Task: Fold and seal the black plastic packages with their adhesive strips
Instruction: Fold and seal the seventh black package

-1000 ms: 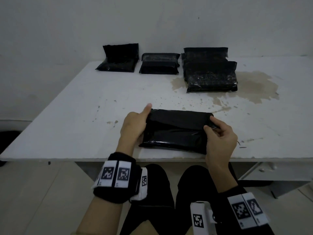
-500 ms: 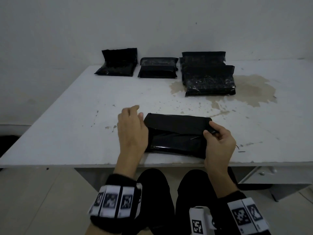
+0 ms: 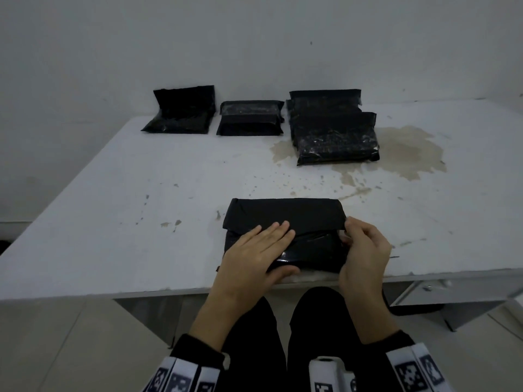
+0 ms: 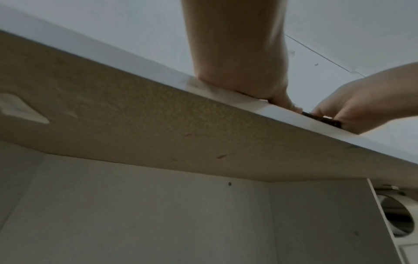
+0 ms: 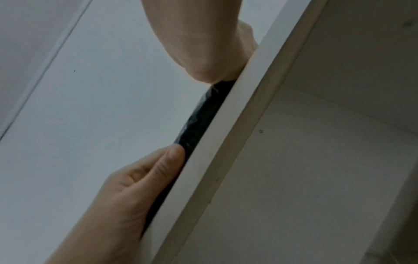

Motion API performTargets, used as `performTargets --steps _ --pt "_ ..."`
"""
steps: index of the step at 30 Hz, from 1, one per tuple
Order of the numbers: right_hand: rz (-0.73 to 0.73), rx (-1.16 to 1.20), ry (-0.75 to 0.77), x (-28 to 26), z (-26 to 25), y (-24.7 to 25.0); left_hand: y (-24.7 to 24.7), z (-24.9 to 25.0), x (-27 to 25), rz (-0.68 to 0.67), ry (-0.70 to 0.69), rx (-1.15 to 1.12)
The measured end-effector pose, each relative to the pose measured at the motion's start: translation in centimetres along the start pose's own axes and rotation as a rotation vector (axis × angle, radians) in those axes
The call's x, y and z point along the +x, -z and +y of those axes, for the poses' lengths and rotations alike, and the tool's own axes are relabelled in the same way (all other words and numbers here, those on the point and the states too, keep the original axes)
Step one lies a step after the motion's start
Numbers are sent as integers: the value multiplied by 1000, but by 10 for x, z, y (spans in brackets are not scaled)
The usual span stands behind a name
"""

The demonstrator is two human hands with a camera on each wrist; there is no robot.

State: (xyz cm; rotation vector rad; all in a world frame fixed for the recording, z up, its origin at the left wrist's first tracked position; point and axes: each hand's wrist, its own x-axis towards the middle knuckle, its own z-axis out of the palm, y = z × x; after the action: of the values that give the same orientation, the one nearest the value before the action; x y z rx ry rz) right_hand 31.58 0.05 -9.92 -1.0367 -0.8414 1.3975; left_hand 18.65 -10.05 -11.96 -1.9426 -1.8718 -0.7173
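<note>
Black plastic package (image 3: 285,219) lies at the table's (image 3: 113,210) six o'clock edge; left hand (image 3: 254,256) presses flat on it, right hand (image 3: 365,250) pinches its three o'clock end.

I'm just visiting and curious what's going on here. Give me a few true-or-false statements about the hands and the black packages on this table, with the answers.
1. The left hand lies flat with straight fingers on the near package. True.
2. The right hand rests idle on the bare table. False: it pinches the right end of the near package's flap.
3. Other black packages lie along the table's far edge, by the wall. True.
4. The near package sits in the middle of the brown stain. False: the stain is farther back and to the right; the package lies near the front edge.
5. The person wears gloves. False: both hands are bare.
</note>
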Motion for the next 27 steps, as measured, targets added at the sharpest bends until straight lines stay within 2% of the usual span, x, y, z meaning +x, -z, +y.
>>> performTargets --steps 3,7,8,13,17,20,23,27 --pt "-10 -24 -49 11 -7 6 0 0 0 19 17 -22" --pt "-266 -395 5 27 -15 -4 0 0 1 32 11 -19" --pt "-288 -449 41 27 -15 -6 0 1 1 31 12 -23" --pt "-245 -475 126 16 -8 -5 0 1 0 31 31 -52" --pt "-207 -582 319 6 -1 -6 -1 3 -2 82 84 -170" --pt "-185 -675 386 5 0 -5 -2 2 -3 123 111 -245" --pt "-192 -755 385 7 -1 -3 -2 1 -2 130 129 -272" --pt "-204 -796 264 21 -16 3 -1 3 -1 125 155 -286"
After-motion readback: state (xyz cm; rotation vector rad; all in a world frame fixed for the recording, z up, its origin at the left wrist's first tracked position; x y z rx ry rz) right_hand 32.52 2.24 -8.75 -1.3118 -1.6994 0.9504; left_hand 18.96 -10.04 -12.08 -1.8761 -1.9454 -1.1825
